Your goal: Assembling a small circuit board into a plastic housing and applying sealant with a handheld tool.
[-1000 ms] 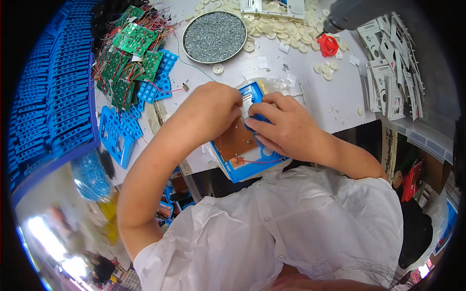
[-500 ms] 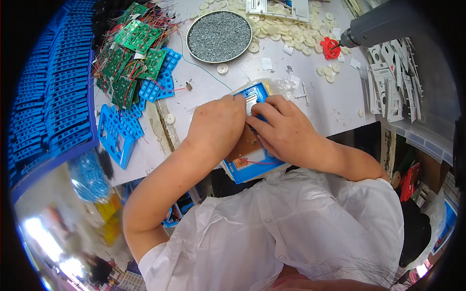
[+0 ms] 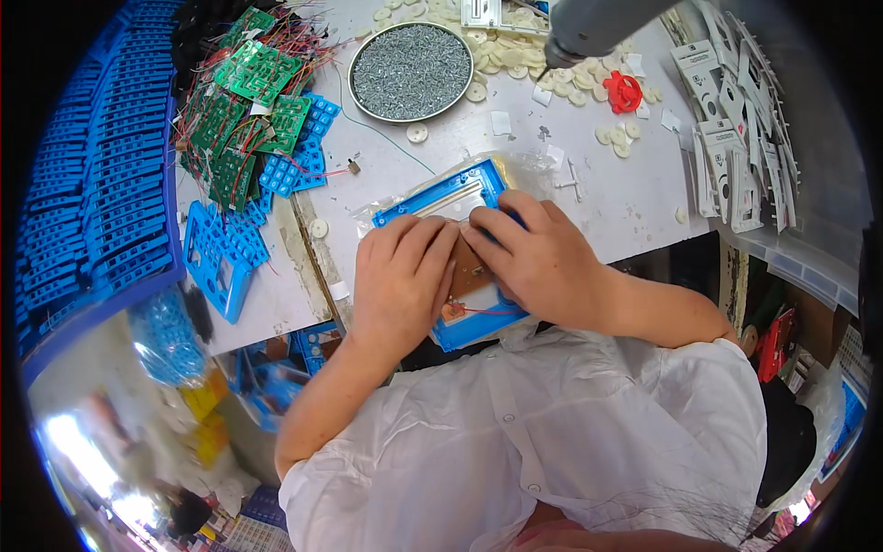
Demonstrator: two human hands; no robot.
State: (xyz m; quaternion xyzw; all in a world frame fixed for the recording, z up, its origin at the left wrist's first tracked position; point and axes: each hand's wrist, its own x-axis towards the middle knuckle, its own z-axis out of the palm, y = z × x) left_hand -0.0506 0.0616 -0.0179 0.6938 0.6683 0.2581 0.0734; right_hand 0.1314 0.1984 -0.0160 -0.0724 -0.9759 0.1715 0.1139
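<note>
In front of me, at the table's near edge, lies a blue plastic casing with an open inside. A brown circuit board sits in it, with a red wire across its near end. My left hand is over the left side, fingers bent and pressed together, tips at the board's far edge. My right hand rests over the right side, its thumb and fingers curled at the same edge. The two hands' fingertips nearly meet. What lies beneath them is hidden.
A round tray of small screws stands beyond. Around it are cream discs, a hanging grey power screwdriver and a red plastic ring. Left are green circuit boards and stacked blue parts; white panels stand right.
My left hand has drawn back toward me from the casing's far end, uncovering that end. My right hand has barely shifted. The power screwdriver has swung left, away from the red ring.
</note>
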